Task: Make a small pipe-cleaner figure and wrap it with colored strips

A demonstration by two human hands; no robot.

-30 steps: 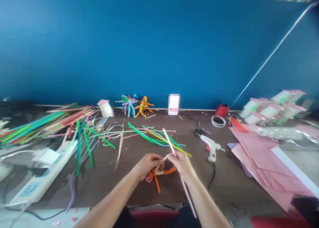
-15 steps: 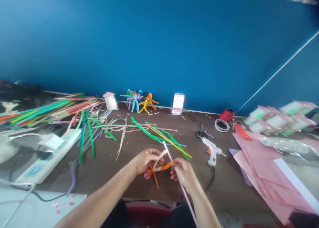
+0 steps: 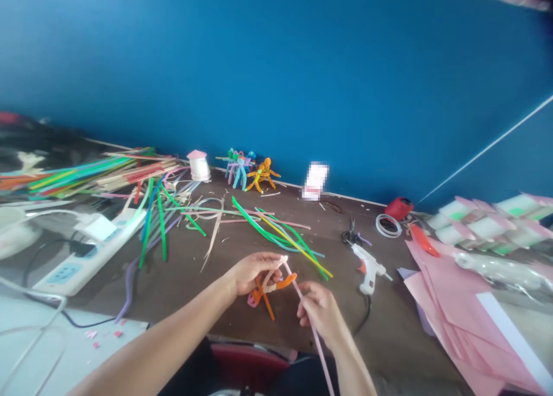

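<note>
My left hand [image 3: 254,272] is closed on a small pipe-cleaner figure [image 3: 258,297] in orange and pale pink, with a bit of darker pink at its lower left. One orange limb points down and another reaches right. Thumb and fingers of that hand pinch the raised pale pink limb near its tip. My right hand [image 3: 318,306] grips a long pink pipe cleaner [image 3: 319,350]. Its upper end meets the limb tip at my left fingertips, while its lower end hangs toward my lap. Whether the two are twisted together there, I cannot make out.
Loose pipe cleaners [image 3: 280,234] lie ahead, with a larger pile [image 3: 90,174] at left. Finished figures [image 3: 263,174] stand near the wall. To the right are a glue gun [image 3: 369,266], scissors [image 3: 352,232] and pink sheets [image 3: 458,309]. A power strip [image 3: 86,257] sits at left.
The pink pipe cleaner's upper end has come to my left fingertips, at the pale limb's tip. My right hand has slid slightly lower along it. The view has shifted a little.
</note>
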